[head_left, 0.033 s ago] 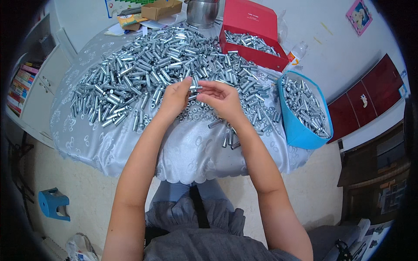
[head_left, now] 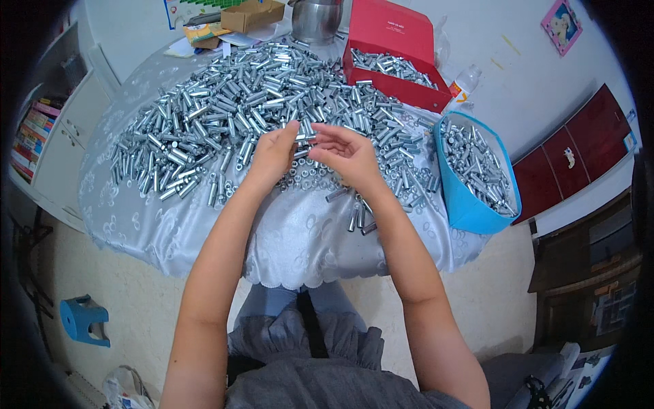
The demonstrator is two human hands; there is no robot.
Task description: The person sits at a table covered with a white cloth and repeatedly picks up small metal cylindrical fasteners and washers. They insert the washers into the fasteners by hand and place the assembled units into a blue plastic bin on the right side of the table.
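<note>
My left hand (head_left: 274,153) is closed, thumb and fingers pinching a short silvery expansion bolt (head_left: 304,138) that points toward the right. Facing it, my right hand (head_left: 346,153) has its fingers apart and slightly curled, close to the bolt's free end; whether a fingertip touches it I cannot tell. Both hands are above the near edge of a big heap of metal expansion bolts (head_left: 225,102). Under and between the hands lie many loose nuts and washers (head_left: 306,180) on the tablecloth.
A red box (head_left: 402,85) of bolts stands at the back right, beside a plastic bottle (head_left: 466,82). Nearer sits a blue fabric bin (head_left: 470,211), also filled. A metal pot (head_left: 317,24) and a cardboard tray (head_left: 252,15) are behind the heap. On the floor is a blue stool (head_left: 83,319).
</note>
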